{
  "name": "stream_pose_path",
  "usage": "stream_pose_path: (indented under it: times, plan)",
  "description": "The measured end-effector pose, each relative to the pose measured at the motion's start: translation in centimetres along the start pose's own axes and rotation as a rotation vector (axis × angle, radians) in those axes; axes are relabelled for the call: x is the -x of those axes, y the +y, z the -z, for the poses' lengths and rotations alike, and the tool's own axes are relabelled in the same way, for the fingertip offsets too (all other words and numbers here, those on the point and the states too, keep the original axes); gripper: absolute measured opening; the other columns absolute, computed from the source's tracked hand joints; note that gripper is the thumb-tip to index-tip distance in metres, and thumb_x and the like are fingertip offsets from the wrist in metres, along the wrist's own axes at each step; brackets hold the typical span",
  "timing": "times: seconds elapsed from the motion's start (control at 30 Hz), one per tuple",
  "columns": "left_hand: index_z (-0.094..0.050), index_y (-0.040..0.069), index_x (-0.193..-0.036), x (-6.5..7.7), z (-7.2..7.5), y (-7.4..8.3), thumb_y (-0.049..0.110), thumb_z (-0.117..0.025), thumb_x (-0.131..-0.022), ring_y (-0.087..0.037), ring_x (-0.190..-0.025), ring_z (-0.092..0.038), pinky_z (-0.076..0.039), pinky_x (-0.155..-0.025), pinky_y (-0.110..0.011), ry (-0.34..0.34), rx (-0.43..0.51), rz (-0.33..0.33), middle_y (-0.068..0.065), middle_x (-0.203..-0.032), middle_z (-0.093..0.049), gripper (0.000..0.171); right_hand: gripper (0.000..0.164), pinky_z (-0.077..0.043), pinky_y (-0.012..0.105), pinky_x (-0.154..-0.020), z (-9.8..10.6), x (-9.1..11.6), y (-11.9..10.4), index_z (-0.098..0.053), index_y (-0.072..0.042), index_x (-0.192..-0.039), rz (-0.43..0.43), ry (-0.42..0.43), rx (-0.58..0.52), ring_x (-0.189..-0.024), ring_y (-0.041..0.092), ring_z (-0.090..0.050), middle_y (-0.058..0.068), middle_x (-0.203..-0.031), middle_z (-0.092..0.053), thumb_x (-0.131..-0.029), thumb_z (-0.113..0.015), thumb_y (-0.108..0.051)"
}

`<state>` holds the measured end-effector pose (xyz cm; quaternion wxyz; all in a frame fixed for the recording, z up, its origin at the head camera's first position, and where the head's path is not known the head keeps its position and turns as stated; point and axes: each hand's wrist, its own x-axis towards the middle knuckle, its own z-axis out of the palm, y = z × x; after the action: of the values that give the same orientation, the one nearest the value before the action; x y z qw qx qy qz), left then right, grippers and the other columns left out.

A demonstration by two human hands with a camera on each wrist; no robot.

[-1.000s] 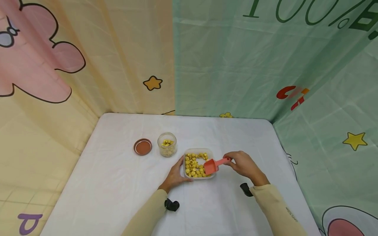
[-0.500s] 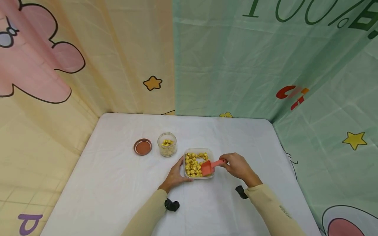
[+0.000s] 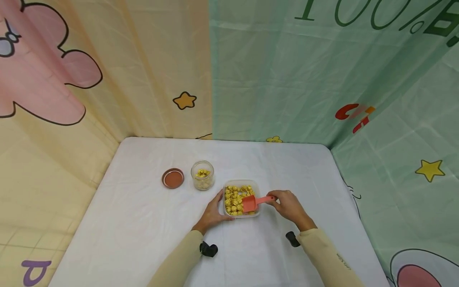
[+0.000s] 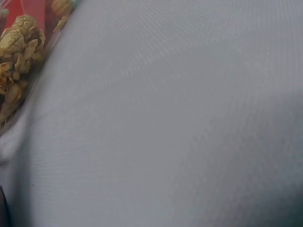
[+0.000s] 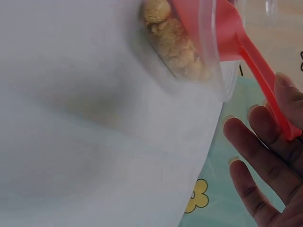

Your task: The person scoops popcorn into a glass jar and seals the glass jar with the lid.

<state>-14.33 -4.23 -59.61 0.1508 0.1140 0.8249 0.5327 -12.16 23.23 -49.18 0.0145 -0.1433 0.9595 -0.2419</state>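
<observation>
A clear plastic container (image 3: 256,185) of yellow popcorn (image 3: 233,199) stands mid-table in the head view. My left hand (image 3: 212,213) grips its left side, fingers along the wall and thumb at the near edge; the left wrist view shows only popcorn (image 4: 21,40) and a bit of red scoop (image 4: 35,12). With thumb and fingers, my right hand (image 3: 289,205) pinches the handle of a coral-red scoop (image 3: 249,203), whose blade lies in the container's right part. Seen from the right wrist, the other fingers (image 5: 251,184) extend free below the handle (image 5: 258,66).
Behind the container to the left stands an uncovered glass jar (image 3: 202,177) holding some popcorn. A brown round lid (image 3: 173,178) lies left of the jar. Printed curtains (image 3: 272,79) hang around the white-covered table (image 3: 136,223).
My right hand and the scoop have shifted left, with the blade pushed further into the container. The bare patch amid the popcorn has shrunk. My left hand stays in place.
</observation>
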Motion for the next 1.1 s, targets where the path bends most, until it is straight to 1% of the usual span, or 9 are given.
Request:
stream_pose_path:
  times: [0.2,0.37,0.47,0.6,0.87,1.1]
  plan:
    - [-0.022,0.002,-0.152,0.0,0.0,-0.1,0.022,-0.091,-0.065,-0.035,-0.141,-0.03,-0.027,-0.115,-0.05,0.002,0.0,-0.01,-0.02,-0.152,-0.032,0.113,0.014,-0.056,0.037,-0.07,-1.7,0.4,1.4,-0.072,-0.006,-0.092,0.002,0.066,-0.069,-0.077,0.016,-0.062,-0.001,-0.083,-0.069,-0.08,-0.077,-0.011]
    - [-0.023,0.002,-0.152,0.0,0.0,-0.1,0.022,-0.091,-0.065,-0.036,-0.14,-0.03,-0.027,-0.115,-0.05,0.011,-0.004,-0.022,-0.021,-0.152,-0.033,0.112,0.016,-0.058,0.042,-0.073,-2.9,0.5,2.1,-0.072,-0.004,-0.093,0.035,0.118,-0.12,-0.08,0.02,-0.065,0.0,-0.084,-0.07,-0.078,-0.078,-0.008]
    - [-0.023,0.002,-0.152,0.1,0.0,-0.1,0.022,-0.091,-0.065,-0.036,-0.14,-0.03,-0.027,-0.115,-0.05,0.012,-0.001,-0.023,-0.021,-0.152,-0.033,0.112,0.017,-0.058,0.041,-0.071,-3.4,0.5,2.4,-0.072,-0.004,-0.093,0.045,0.135,-0.132,-0.079,0.019,-0.065,0.001,-0.084,-0.07,-0.078,-0.078,-0.007]
    - [-0.023,0.002,-0.152,0.1,0.0,-0.1,0.024,-0.091,-0.065,-0.036,-0.14,-0.03,-0.027,-0.115,-0.05,0.01,0.002,-0.025,-0.021,-0.152,-0.033,0.112,0.017,-0.058,0.038,-0.07,-3.9,0.5,2.5,-0.073,-0.005,-0.093,0.03,0.142,-0.135,-0.077,0.017,-0.065,-0.001,-0.084,-0.069,-0.078,-0.078,-0.009]
    - [-0.023,0.002,-0.152,0.2,0.0,-0.3,0.025,-0.091,-0.064,-0.037,-0.14,-0.03,-0.025,-0.115,-0.052,0.018,-0.003,-0.048,-0.021,-0.151,-0.035,0.113,0.017,-0.057,0.037,-0.072,-4.5,0.2,2.4,-0.073,-0.005,-0.095,-0.019,0.1,-0.178,-0.078,0.014,-0.061,-0.004,-0.081,-0.066,-0.083,-0.073,-0.018]
    - [-0.022,0.004,-0.152,0.2,0.0,-0.3,0.028,-0.091,-0.065,-0.037,-0.14,-0.029,-0.025,-0.115,-0.052,0.011,-0.005,-0.037,-0.02,-0.151,-0.034,0.114,0.019,-0.057,0.033,-0.07,-5.1,0.1,2.4,-0.073,-0.005,-0.098,-0.015,0.114,-0.19,-0.077,0.013,-0.062,-0.002,-0.085,-0.068,-0.083,-0.073,-0.017]
